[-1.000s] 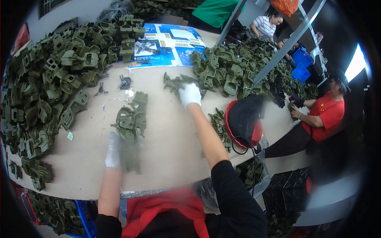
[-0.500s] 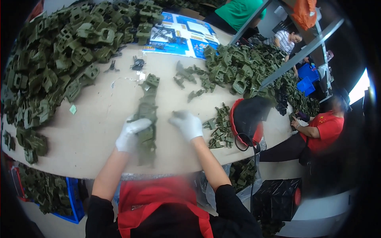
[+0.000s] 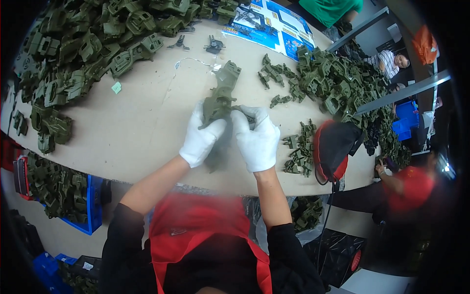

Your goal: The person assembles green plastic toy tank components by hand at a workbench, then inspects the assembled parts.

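Note:
A long olive-green plastic toy vehicle body [image 3: 226, 78] is held upright over the table in front of me; its lower end is blurred. My white-gloved left hand [image 3: 201, 139] is closed around its left side, thumb across the near face. At its right side my gloved right hand [image 3: 257, 139] pinches a small dark green plastic part [image 3: 248, 116] against the body. Fingers hide most of that part, so I cannot tell whether it is attached. Loose small green parts [image 3: 299, 152] lie right of my right hand, and more brackets [image 3: 276, 71] lie beyond it.
Large heaps of green vehicle bodies [image 3: 88, 49] and green parts [image 3: 338, 81] flank the table [image 3: 132, 127]. A black-and-red cap-like item [image 3: 338, 147] sits at the right edge, near a metal post [image 3: 401, 93]. A blue printed sheet [image 3: 274, 29] lies behind. Co-workers sit at the right.
My right hand has moved in from the right to meet the vehicle body, its fingers now at the body's side. The view has shifted, and the body's top leans further right.

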